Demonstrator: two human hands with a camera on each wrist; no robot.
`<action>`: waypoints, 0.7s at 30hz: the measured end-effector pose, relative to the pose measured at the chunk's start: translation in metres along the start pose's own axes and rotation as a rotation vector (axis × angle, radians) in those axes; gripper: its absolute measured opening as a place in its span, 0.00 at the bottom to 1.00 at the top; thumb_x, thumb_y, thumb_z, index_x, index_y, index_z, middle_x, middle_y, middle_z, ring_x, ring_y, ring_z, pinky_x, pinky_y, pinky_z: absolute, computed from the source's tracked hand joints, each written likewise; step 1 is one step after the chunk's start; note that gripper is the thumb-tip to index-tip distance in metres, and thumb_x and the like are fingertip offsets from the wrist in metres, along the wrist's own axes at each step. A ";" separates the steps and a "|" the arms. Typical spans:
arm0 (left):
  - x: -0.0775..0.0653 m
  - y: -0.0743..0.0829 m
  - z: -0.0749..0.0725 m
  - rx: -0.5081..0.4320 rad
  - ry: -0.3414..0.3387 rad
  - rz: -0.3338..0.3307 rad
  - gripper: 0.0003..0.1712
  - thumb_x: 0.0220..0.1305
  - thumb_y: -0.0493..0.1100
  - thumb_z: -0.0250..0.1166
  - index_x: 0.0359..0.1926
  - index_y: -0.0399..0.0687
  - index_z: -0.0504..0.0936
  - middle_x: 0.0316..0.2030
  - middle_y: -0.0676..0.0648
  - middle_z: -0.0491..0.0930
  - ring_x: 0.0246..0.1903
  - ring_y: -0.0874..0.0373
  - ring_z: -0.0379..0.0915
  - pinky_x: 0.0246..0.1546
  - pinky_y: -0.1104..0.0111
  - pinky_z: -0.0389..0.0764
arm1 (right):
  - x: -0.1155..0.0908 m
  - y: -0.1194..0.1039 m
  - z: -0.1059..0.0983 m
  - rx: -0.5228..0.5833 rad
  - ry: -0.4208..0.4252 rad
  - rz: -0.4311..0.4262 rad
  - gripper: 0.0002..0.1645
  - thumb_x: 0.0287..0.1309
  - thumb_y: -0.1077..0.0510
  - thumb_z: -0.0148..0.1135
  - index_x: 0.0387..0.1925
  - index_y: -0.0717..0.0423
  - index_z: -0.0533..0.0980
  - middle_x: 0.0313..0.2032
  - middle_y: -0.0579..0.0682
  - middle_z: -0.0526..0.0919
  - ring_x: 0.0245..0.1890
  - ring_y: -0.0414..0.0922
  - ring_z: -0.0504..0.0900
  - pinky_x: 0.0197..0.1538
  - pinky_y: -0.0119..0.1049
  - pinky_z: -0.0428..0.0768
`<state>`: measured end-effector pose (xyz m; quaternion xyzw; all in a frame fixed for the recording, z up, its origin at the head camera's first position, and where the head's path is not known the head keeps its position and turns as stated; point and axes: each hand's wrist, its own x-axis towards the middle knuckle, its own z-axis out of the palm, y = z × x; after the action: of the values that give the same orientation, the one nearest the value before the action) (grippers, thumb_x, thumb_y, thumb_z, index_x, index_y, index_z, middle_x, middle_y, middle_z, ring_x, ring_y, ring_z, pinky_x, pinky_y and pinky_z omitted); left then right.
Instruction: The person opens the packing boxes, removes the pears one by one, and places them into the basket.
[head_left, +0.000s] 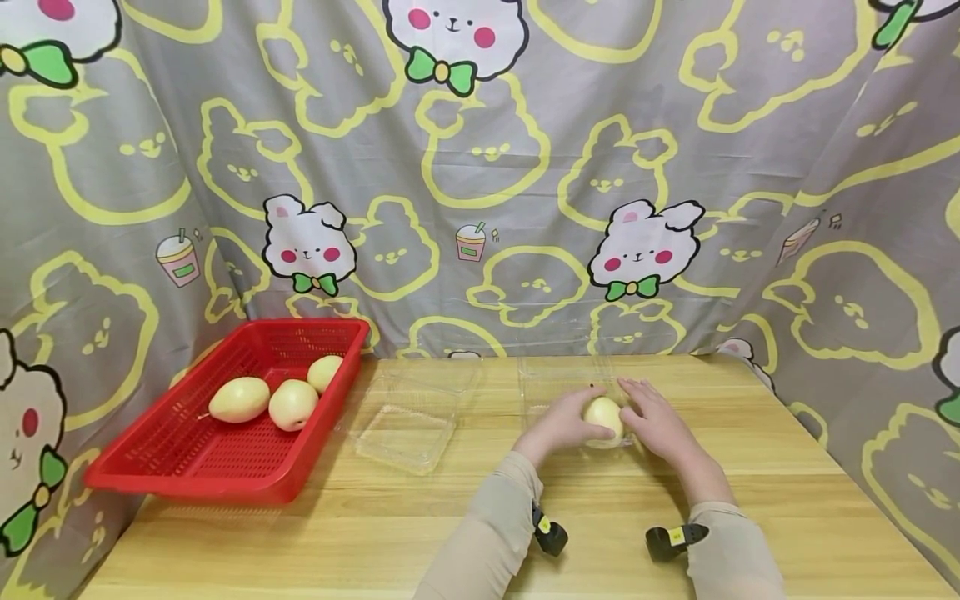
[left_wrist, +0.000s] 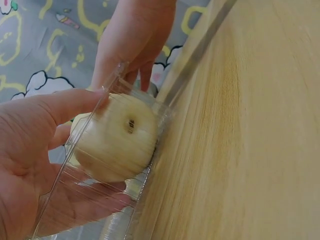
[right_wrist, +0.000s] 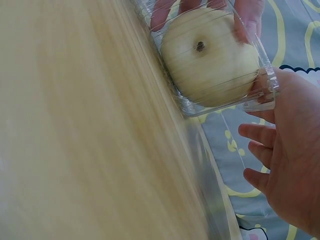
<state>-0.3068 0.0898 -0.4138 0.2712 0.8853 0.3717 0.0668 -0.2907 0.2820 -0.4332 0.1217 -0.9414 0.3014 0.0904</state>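
Observation:
A pale yellow pear sits in a clear plastic box on the right half of the table, its dimpled end facing the wrist cameras. My left hand grips the pear from the left, thumb near the box rim and fingers around its far side, partly seen through the plastic. At the right side of the box is my right hand. Its thumb side touches the box corner, while the other fingers spread loosely outside; the thumb tip is hidden behind the plastic.
A red plastic basket with three pears stands at the left. Between it and my hands lies another clear plastic box, with its lid folded open. A patterned curtain hangs behind the wooden table.

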 end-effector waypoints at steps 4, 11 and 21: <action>0.001 -0.001 0.001 -0.023 0.009 -0.022 0.42 0.55 0.51 0.73 0.70 0.55 0.67 0.65 0.49 0.73 0.55 0.55 0.75 0.46 0.70 0.77 | 0.000 -0.001 -0.001 -0.005 -0.006 0.005 0.35 0.66 0.54 0.47 0.71 0.64 0.59 0.70 0.70 0.60 0.72 0.70 0.49 0.70 0.68 0.50; 0.001 -0.001 0.001 -0.109 0.022 -0.053 0.41 0.51 0.41 0.73 0.68 0.50 0.69 0.58 0.46 0.78 0.43 0.59 0.76 0.41 0.71 0.77 | -0.001 -0.001 0.000 -0.006 -0.004 0.003 0.34 0.67 0.54 0.48 0.71 0.63 0.59 0.69 0.69 0.61 0.72 0.70 0.50 0.69 0.69 0.51; 0.001 -0.002 0.001 -0.176 0.038 -0.091 0.42 0.48 0.37 0.71 0.67 0.49 0.69 0.56 0.45 0.77 0.39 0.60 0.73 0.37 0.71 0.75 | -0.001 -0.001 0.000 -0.003 0.003 0.015 0.34 0.67 0.54 0.49 0.71 0.63 0.60 0.69 0.68 0.63 0.72 0.69 0.51 0.70 0.66 0.52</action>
<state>-0.3085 0.0897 -0.4155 0.2166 0.8618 0.4498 0.0903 -0.2898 0.2810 -0.4326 0.1138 -0.9427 0.3007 0.0896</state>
